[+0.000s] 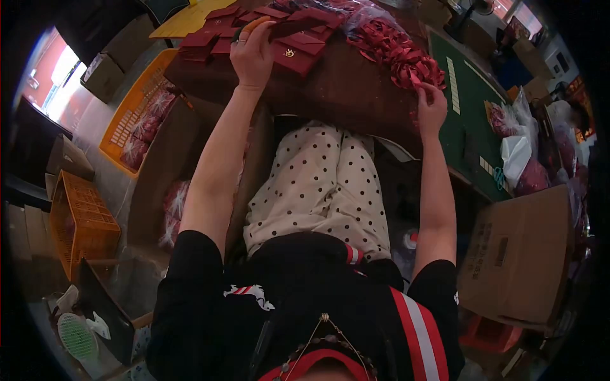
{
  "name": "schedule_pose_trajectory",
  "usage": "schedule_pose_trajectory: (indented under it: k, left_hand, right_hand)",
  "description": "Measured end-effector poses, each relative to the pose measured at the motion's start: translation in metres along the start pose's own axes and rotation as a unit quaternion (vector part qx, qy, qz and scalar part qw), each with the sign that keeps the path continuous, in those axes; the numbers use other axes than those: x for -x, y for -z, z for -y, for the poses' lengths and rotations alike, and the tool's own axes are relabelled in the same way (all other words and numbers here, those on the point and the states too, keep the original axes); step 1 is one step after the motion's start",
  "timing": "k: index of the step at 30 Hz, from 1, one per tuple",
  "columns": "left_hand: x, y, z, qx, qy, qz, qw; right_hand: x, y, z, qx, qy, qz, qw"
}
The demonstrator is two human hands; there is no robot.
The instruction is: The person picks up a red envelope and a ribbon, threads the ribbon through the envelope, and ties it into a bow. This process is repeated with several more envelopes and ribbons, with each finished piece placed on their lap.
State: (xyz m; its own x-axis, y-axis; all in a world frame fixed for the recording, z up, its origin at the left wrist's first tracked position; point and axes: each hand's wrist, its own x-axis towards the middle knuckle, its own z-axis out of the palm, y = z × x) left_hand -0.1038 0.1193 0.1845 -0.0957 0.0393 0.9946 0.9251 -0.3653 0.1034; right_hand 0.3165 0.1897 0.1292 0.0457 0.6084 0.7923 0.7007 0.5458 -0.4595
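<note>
My left hand [253, 57] is closed, with an orange covering on one finger and a ring on another. Its fingertips pinch the edge of a dark red pouch [297, 26] above the other pouches. Below it lies a red envelope-like pouch [296, 53] with a gold emblem. My right hand [432, 109] pinches the end of a red ribbon [416, 80] at the near edge of a tangled ribbon pile [387, 51]. How far the ribbon runs into the pile is hidden.
A brown-covered table [343, 86] is before me, with a green cutting mat [467, 95] to the right and scissors [499, 178] on it. Orange crates [111, 130] with bagged red items stand left. An open cardboard box [518, 254] is at my right.
</note>
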Motion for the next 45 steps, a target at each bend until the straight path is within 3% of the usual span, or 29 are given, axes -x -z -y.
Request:
schedule_pose_trajectory:
  k: [1,3,6,8,9,10,11,13,18,20,21,24,25,26,28,30,32,38,43,45]
  left_hand:
    - [-0.005,0.010,-0.019,0.002,-0.001,0.002,1.000]
    - [0.003,0.036,-0.066,0.130,0.120,0.018,0.984]
    - [0.049,0.076,-0.125,0.241,0.309,0.131,0.910]
    - [0.097,0.093,-0.151,0.267,0.349,0.185,0.879]
    - [0.116,0.101,-0.164,0.285,0.431,0.231,0.824]
    - [0.156,0.097,-0.159,0.268,0.388,0.277,0.837]
    - [0.160,0.105,-0.177,0.304,0.445,0.267,0.799]
    - [0.189,0.108,-0.181,0.237,0.508,0.347,0.752]
    - [0.229,0.108,-0.185,0.260,0.549,0.355,0.710]
    - [0.224,0.114,-0.190,0.203,0.489,0.394,0.751]
    - [0.223,0.118,-0.194,0.200,0.492,0.399,0.748]
    - [0.222,0.128,-0.200,0.151,0.437,0.378,0.802]
    - [0.227,0.129,-0.199,0.132,0.394,0.372,0.830]
    - [0.230,0.131,-0.198,0.130,0.396,0.375,0.828]
    - [0.225,0.135,-0.202,0.116,0.380,0.385,0.833]
    - [0.222,0.138,-0.207,0.102,0.375,0.381,0.839]
    - [0.219,0.137,-0.207,0.106,0.378,0.372,0.841]
    - [0.217,0.139,-0.199,0.155,0.389,0.360,0.834]
    - [0.208,0.141,-0.194,0.110,0.436,0.411,0.793]
    - [0.205,0.143,-0.193,0.094,0.452,0.428,0.777]
  right_hand:
    - [-0.003,0.008,0.004,-0.050,-0.025,-0.014,0.998]
    - [0.000,0.035,0.031,-0.160,-0.103,-0.031,0.981]
    - [0.009,0.075,0.062,-0.364,-0.167,-0.051,0.915]
    - [0.021,0.108,0.084,-0.384,-0.181,-0.057,0.904]
    - [0.027,0.121,0.093,-0.403,-0.199,-0.063,0.891]
    - [0.034,0.132,0.098,-0.407,-0.191,-0.064,0.891]
    - [0.044,0.141,0.101,-0.409,-0.177,-0.050,0.894]
    - [0.064,0.151,0.105,-0.406,-0.172,-0.031,0.897]
    - [0.132,0.122,0.115,-0.419,-0.249,0.159,0.859]
    - [0.158,0.098,0.109,-0.426,-0.304,0.227,0.822]
    - [0.170,0.083,0.104,-0.425,-0.280,0.240,0.827]
    - [0.193,0.061,0.115,-0.444,-0.346,0.296,0.772]
    - [0.198,0.056,0.118,-0.406,-0.349,0.309,0.786]
    - [0.202,0.052,0.121,-0.407,-0.353,0.312,0.783]
    - [0.209,0.050,0.130,-0.363,-0.297,0.312,0.826]
    - [0.221,0.043,0.128,-0.359,-0.318,0.310,0.821]
    - [0.227,0.036,0.121,-0.323,-0.265,0.363,0.833]
    - [0.239,0.023,0.123,-0.308,-0.251,0.363,0.843]
    - [0.244,0.018,0.124,-0.312,-0.253,0.378,0.834]
    - [0.245,0.013,0.121,-0.237,-0.121,0.354,0.897]
